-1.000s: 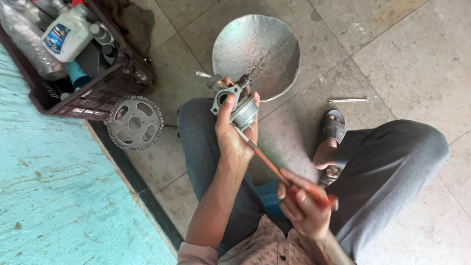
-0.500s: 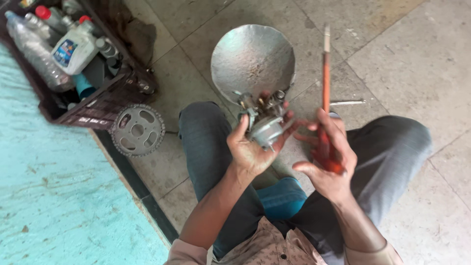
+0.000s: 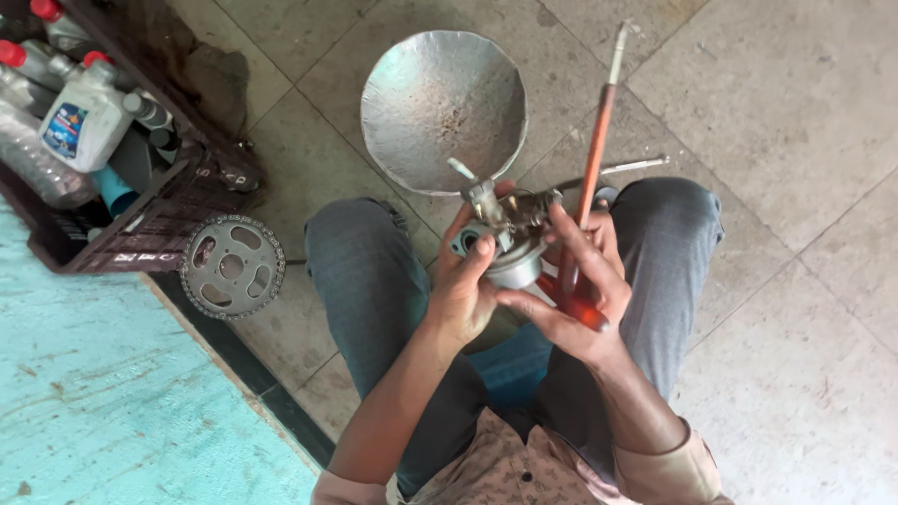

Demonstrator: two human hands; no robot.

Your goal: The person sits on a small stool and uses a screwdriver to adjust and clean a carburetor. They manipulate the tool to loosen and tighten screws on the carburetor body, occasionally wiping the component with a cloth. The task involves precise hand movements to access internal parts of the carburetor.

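Note:
My left hand (image 3: 465,285) grips a small grey metal carburettor (image 3: 505,238) held over my lap. My right hand (image 3: 571,290) holds a screwdriver (image 3: 591,178) with an orange-red handle, its shaft pointing up and away from me. The fingers of that hand also reach across and touch the carburettor's right side. Both hands are close together, just in front of a round metal bowl (image 3: 440,108) standing on the floor.
A dark crate (image 3: 178,201) with bottles, among them a white one (image 3: 86,122), stands at the upper left. A chain sprocket (image 3: 232,266) leans beside it. A thin metal tool (image 3: 636,166) lies on the stone floor. A turquoise surface (image 3: 103,393) fills the lower left.
The right hand swung the screwdriver from pointing at the carburettor to upright, then closed in until its fingers touch the part. The left hand turned the carburettor and lowered it slightly.

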